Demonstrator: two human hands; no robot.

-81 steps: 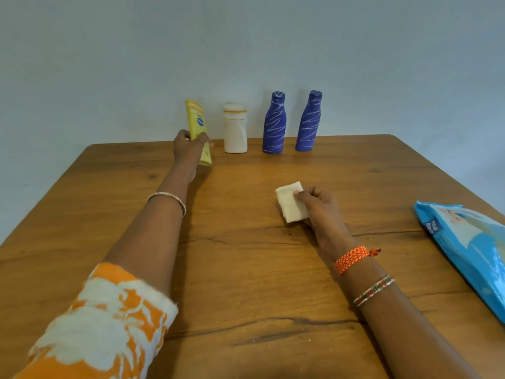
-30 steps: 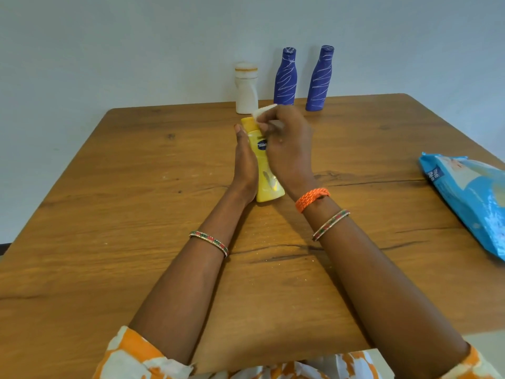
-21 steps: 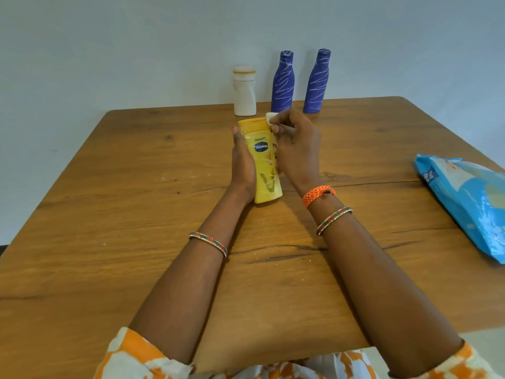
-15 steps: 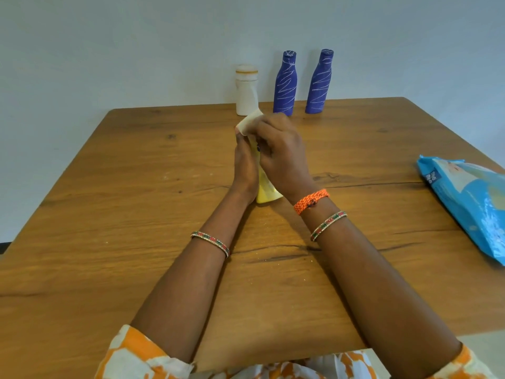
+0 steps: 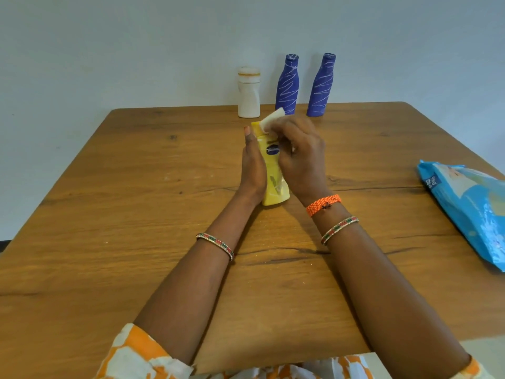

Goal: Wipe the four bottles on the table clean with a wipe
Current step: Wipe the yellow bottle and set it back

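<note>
The wooden table (image 5: 114, 203) fills most of the view, its left half bare wood with dark grain lines and knots, backed by a plain pale wall. Moving toward the middle, the left hand (image 5: 252, 170) stands on edge against the left side of a yellow bottle (image 5: 274, 184), thumb tip up beside the cap and fingers wrapped round behind it, so it grips the bottle and steadies it. The bottle leans away from the person with its base on the table and a dark blue oval label on its front. A beaded bangle sits on the left forearm. Behind, near the far edge of the table, a white bottle (image 5: 248, 93) with a ringed cap stands upright, and just right of it two blue bottles (image 5: 287, 86) with pale scribbled lines stand upright side by side, a small gap between them. In front of these, the right hand (image 5: 300, 157) curls over the upper right side of the yellow bottle, its fingers pinching a folded white wipe (image 5: 270, 123) pressed against the cap end; a corner of the wipe sticks up above the knuckles. An orange braided band and a beaded bangle circle the right wrist. Well apart to the right, a blue wipes pack (image 5: 467, 206) lies flat at the table's right edge, partly cut off by the frame.
</note>
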